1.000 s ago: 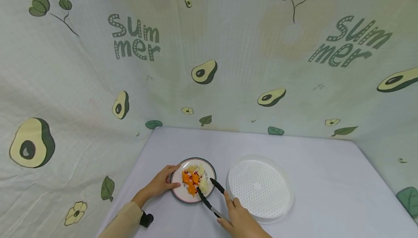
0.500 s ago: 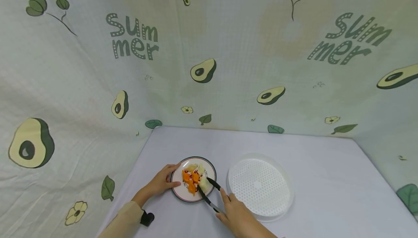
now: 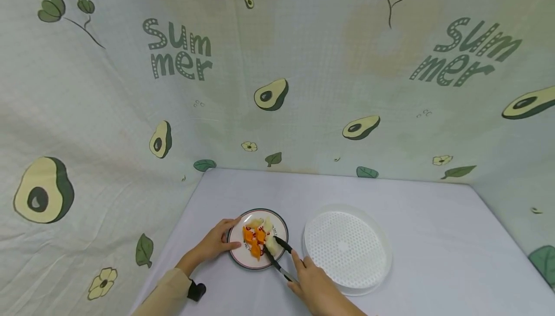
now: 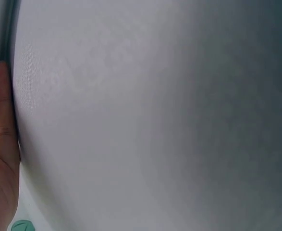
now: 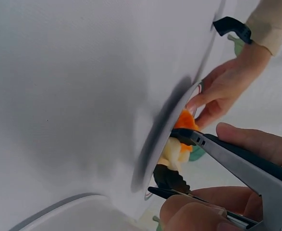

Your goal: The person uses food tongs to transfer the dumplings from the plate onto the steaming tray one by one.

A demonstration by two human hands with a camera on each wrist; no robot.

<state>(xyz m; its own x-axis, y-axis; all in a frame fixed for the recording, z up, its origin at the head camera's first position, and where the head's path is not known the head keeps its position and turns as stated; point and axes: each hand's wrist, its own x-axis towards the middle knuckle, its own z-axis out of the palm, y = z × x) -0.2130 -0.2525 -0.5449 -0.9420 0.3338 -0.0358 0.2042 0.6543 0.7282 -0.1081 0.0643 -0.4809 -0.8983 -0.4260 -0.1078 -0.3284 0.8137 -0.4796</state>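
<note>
A round plate with a dark-lined rim bears several orange pieces and pale yellowish pieces of food. My left hand grips its left edge, the thumb and forefinger at the rim. In the left wrist view, part of the hand lies along the plate's edge. My right hand holds black-tipped metal tongs over the right side of the plate. Their two tips stand apart, on either side of a pale piece. In the right wrist view, thumb and fingers wrap the tongs from both sides.
A white round perforated tray lies on the white tabletop, just right of the plate and close to the right hand. Behind the table hangs a cloth printed with avocados. A black band piece sits at the left wrist.
The right hand and tongs have shifted slightly, and the tong tips have drawn closer together around the pale piece. The left hand has stayed at the plate's rim.
</note>
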